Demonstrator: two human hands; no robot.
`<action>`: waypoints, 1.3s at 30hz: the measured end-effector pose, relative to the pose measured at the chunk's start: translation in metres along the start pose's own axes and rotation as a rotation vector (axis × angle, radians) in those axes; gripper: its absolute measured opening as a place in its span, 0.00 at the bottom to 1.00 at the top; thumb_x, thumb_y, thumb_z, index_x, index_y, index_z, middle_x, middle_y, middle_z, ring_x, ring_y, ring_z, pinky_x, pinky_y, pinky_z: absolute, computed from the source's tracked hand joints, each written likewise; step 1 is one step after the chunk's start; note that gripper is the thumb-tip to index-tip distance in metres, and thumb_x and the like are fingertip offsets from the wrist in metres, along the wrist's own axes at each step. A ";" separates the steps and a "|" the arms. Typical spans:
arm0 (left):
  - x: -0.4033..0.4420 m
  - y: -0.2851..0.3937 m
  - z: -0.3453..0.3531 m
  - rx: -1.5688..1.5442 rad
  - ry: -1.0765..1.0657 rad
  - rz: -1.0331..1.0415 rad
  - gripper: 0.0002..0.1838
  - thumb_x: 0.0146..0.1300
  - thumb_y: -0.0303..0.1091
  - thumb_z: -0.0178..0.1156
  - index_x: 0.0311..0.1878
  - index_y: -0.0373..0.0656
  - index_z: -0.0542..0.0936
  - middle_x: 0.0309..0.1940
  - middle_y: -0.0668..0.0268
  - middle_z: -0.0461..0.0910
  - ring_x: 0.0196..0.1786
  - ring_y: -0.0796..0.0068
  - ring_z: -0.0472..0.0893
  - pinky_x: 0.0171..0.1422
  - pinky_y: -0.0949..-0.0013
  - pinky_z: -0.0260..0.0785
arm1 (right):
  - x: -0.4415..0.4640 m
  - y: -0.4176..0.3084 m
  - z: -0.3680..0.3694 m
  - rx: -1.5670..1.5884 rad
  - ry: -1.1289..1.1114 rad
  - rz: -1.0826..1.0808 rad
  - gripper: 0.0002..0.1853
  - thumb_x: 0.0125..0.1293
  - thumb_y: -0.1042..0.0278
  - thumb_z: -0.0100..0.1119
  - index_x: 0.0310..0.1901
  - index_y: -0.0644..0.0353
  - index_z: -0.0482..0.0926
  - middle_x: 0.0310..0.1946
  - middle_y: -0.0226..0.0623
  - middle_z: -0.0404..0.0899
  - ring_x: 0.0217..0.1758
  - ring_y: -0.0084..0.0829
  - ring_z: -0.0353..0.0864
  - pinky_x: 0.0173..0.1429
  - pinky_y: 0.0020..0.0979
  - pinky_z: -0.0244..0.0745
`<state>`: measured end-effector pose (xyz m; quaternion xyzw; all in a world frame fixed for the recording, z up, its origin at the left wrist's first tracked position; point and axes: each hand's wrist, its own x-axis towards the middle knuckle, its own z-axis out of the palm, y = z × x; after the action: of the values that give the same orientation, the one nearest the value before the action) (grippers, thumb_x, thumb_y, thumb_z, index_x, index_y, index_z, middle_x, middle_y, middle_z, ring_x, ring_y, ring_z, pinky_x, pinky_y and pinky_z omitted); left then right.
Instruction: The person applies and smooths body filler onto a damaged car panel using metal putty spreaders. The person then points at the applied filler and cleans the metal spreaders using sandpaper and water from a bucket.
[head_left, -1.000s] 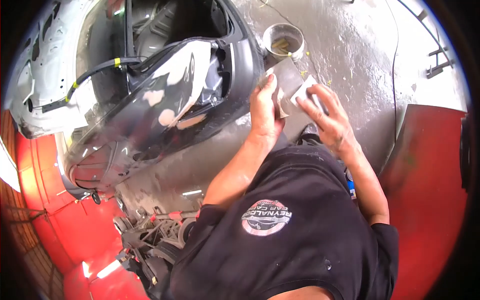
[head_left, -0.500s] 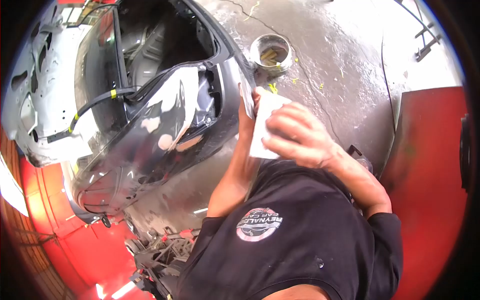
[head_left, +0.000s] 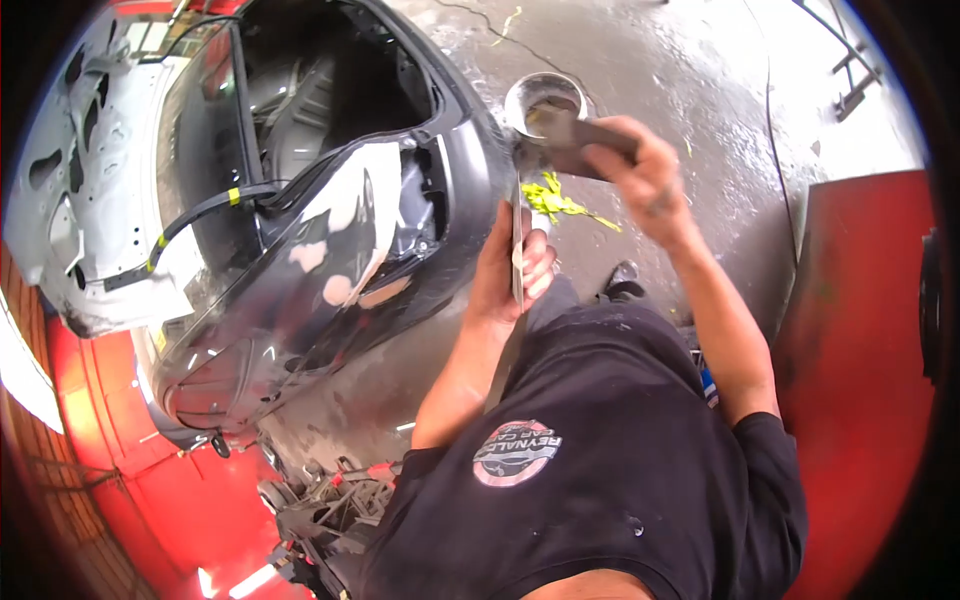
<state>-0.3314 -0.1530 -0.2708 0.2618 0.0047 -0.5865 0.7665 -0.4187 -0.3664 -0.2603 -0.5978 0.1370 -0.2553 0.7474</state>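
My left hand (head_left: pixel 508 268) is closed around a thin flat plate (head_left: pixel 518 235), seen nearly edge-on and held upright beside the dark car body (head_left: pixel 330 280). In my right hand (head_left: pixel 645 180) is a dark, flat rectangular piece (head_left: pixel 590 148), pinched between thumb and fingers. Motion blurs its far end, and its kind is unclear. It hovers over the near side of a round metallic bucket (head_left: pixel 575 92). Crumpled yellow-green strips (head_left: pixel 555 198) appear just beyond the plate; what they rest on is partly hidden.
The car's side carries white and pinkish patches (head_left: pixel 338 290), and its window openings are bare. A whitish panel (head_left: pixel 100 200) stands at the far left. To the right is a red panel (head_left: pixel 860 290). Black parts (head_left: pixel 330 510) lie at the lower left. A cable (head_left: pixel 775 150) crosses the concrete floor.
My right hand has moved up and right, away from the white sheet-like piece at my left hand, and now holds the dark piece near the bucket. More yellow-green strips are visible.
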 end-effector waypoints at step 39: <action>0.048 -0.008 0.022 0.552 0.623 0.763 0.14 0.66 0.21 0.70 0.54 0.32 0.83 0.49 0.62 0.86 0.48 0.74 0.83 0.59 0.66 0.75 | -0.047 0.013 0.007 0.184 0.099 0.091 0.23 0.79 0.72 0.52 0.72 0.65 0.71 0.57 0.37 0.83 0.59 0.25 0.81 0.59 0.30 0.81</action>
<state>-0.3302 -0.2068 -0.2703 0.5965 -0.0176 -0.1422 0.7897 -0.4508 -0.3329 -0.2755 -0.5065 0.1767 -0.2618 0.8024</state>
